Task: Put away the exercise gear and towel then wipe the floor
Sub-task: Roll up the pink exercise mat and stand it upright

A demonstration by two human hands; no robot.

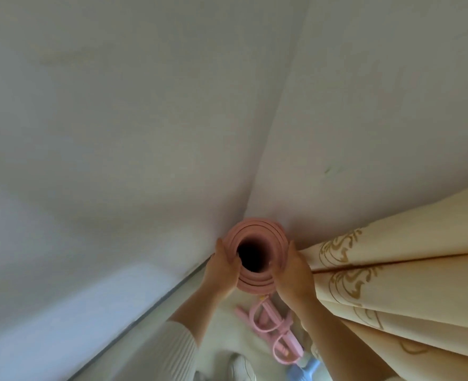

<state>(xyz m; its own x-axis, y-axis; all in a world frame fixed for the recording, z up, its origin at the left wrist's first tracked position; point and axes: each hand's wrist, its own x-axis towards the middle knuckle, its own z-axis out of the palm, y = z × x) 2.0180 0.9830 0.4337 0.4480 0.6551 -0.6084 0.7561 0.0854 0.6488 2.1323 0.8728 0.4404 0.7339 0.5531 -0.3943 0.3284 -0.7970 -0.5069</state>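
Observation:
A rolled pink exercise mat (255, 232) stands upright in the corner where two white walls meet; I look straight down its dark hollow core. My left hand (222, 268) grips the left side of the roll's top end, and my right hand (293, 270) holds its right side. On the floor below lies a pink pull-rope exerciser (268, 328) with loops and handles. Beside it a small blue object (304, 369) shows at the bottom edge.
A cream curtain (406, 284) with gold patterns hangs close on the right, touching my right hand. White walls (145, 133) fill the top and left. A baseboard line (145, 312) runs down to the left. A white shoe (239, 367) stands on the pale floor.

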